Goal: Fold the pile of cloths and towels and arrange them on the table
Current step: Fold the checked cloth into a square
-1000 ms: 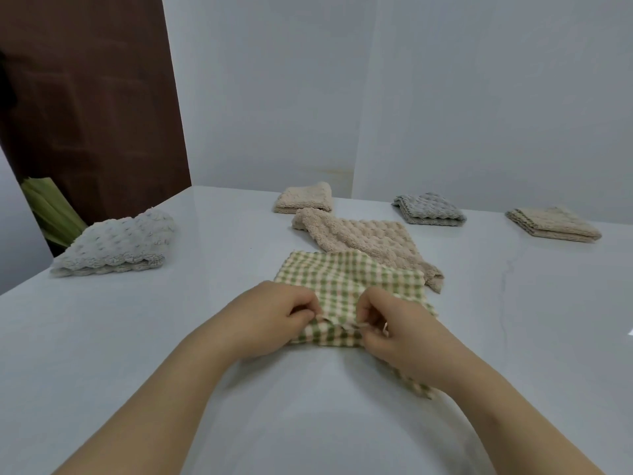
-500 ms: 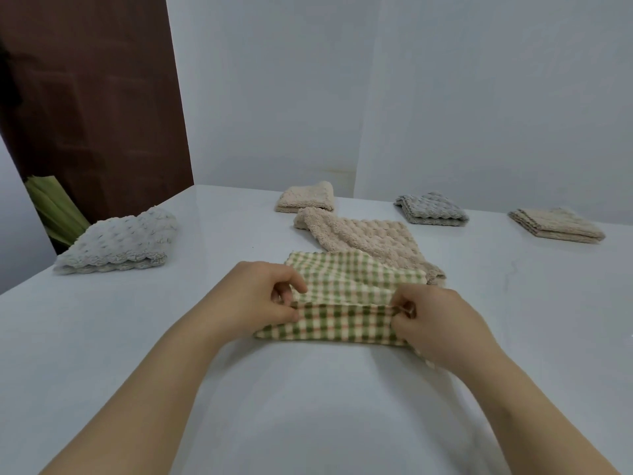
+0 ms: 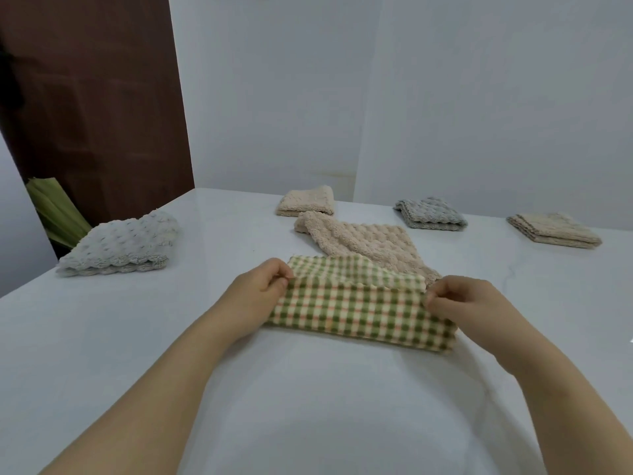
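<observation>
- Green-and-cream checked cloth [image 3: 359, 310] lies near the front middle of the white surface [image 3: 102, 337], doubled over into a wide band.
- Left grip [image 3: 255, 296] pinches the cloth's upper left corner between the thumb and curled fingers, and the cloth runs off to the right of it.
- Right grip [image 3: 462, 303] pinches the upper right corner the same way, and the cloth runs off to the left of it.
- The band spans between the two grips. Its folded edge rests on the surface on the person's side, and the pinched top edge is raised a little on the far side.
- Beige towel [image 3: 370, 241] lies unfolded just behind the cloth, with its near edge hidden by the raised layer.
- Pale grey towel [image 3: 123, 245] sits folded at the left, well apart from the cloth.
- Along the far side lie three folded pieces, apart from one another: a small beige towel [image 3: 306, 201], a grey towel [image 3: 430, 214] and a tan towel [image 3: 553, 229].
</observation>
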`<state>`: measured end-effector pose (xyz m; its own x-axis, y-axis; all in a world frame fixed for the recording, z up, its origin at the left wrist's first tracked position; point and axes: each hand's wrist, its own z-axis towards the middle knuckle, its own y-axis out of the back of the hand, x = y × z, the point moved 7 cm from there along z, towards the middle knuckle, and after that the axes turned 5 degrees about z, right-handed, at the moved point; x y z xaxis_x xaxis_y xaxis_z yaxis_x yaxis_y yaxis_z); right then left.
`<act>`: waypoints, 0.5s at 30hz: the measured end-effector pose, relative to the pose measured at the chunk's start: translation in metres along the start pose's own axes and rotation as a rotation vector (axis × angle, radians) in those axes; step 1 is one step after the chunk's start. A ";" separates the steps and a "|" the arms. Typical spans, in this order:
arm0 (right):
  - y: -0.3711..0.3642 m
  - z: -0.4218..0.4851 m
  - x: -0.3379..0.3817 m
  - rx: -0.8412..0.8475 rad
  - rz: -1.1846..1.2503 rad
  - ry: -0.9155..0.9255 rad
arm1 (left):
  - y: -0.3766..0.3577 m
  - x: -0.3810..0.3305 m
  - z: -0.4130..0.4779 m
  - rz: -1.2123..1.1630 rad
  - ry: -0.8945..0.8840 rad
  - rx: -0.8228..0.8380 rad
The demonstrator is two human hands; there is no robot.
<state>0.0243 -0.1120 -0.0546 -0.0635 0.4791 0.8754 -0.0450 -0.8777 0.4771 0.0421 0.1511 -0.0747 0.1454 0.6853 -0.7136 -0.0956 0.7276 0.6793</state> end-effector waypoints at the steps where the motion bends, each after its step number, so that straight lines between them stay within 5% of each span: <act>1: -0.001 0.000 0.002 -0.019 0.041 0.018 | -0.004 -0.002 -0.001 0.094 -0.023 0.054; 7: -0.019 -0.001 -0.002 0.180 0.066 -0.055 | 0.005 -0.008 -0.007 0.284 -0.023 0.153; 15: -0.037 -0.020 -0.004 0.557 0.122 -0.174 | 0.012 0.000 -0.012 -0.044 0.091 0.243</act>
<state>0.0065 -0.0815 -0.0777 0.1312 0.4070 0.9040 0.4852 -0.8215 0.2994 0.0289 0.1605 -0.0685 0.0535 0.6614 -0.7481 0.1496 0.7354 0.6609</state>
